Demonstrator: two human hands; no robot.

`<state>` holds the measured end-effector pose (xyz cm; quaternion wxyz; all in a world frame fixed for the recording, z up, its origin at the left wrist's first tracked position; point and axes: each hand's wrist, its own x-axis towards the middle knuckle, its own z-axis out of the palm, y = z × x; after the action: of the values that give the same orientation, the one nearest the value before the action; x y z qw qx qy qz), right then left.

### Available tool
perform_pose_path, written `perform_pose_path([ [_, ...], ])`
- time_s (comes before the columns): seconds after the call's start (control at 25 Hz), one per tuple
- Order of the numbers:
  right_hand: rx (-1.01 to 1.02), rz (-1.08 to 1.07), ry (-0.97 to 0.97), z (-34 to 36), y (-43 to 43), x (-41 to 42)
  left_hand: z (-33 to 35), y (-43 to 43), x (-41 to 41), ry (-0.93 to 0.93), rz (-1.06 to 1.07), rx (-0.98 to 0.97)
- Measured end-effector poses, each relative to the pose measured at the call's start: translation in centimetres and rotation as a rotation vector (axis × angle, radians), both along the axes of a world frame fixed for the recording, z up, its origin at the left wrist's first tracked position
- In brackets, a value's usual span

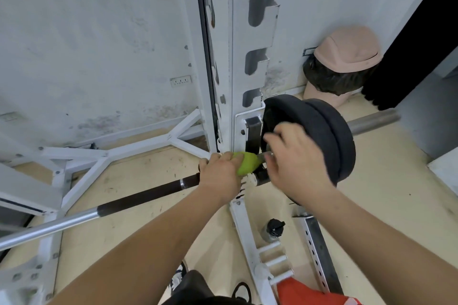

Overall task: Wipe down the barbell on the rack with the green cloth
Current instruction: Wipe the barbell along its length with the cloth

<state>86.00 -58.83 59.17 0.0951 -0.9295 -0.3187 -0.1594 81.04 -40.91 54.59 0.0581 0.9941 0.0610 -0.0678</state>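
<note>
The barbell (138,196) lies across the white rack (244,61), its shaft running from lower left up to the upright. Two black weight plates (329,141) sit on its right sleeve, whose bare end (374,122) sticks out beyond them. My left hand (221,175) grips the shaft beside the upright, with the green cloth (246,162) bunched under its fingers. My right hand (297,163) reaches in just right of the cloth, in front of the inner plate, fingers curled near the bar collar. What those fingers touch is hidden.
A pink bin with a black liner (344,66) stands in the corner behind the plates. A dark bottle (272,229) sits on the floor by the rack's base. White storage pegs (272,257) stick out below. An orange object (309,292) is at the bottom edge.
</note>
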Motion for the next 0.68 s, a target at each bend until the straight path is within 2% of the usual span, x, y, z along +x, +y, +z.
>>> perform_pose_path([
  [0.08,-0.071,-0.023,0.374,-2.3,0.8,-1.0,-1.9,0.3,-0.9,0.001,-0.017,0.055],
  [0.12,-0.128,-0.071,0.505,-3.3,1.0,-0.8,-2.2,0.8,-1.5,-0.02,-0.039,0.082],
  [0.16,-0.178,-0.091,0.554,-3.9,1.2,-0.5,-2.3,1.6,-2.2,-0.058,-0.053,0.109],
  [0.28,-0.294,-0.099,0.489,-4.1,2.3,-0.1,-2.7,3.9,-4.3,-0.157,-0.032,0.165],
  [0.4,-0.357,-0.095,0.445,-3.8,3.1,-0.3,-1.1,2.1,-1.6,-0.079,0.018,0.126],
  [0.56,-0.311,-0.137,0.484,-3.8,3.3,0.4,-0.3,-1.8,2.6,-0.06,0.018,0.044],
  [0.68,-0.294,-0.196,0.553,-3.4,3.7,0.7,-2.0,1.8,-2.1,-0.187,-0.06,-0.006],
])
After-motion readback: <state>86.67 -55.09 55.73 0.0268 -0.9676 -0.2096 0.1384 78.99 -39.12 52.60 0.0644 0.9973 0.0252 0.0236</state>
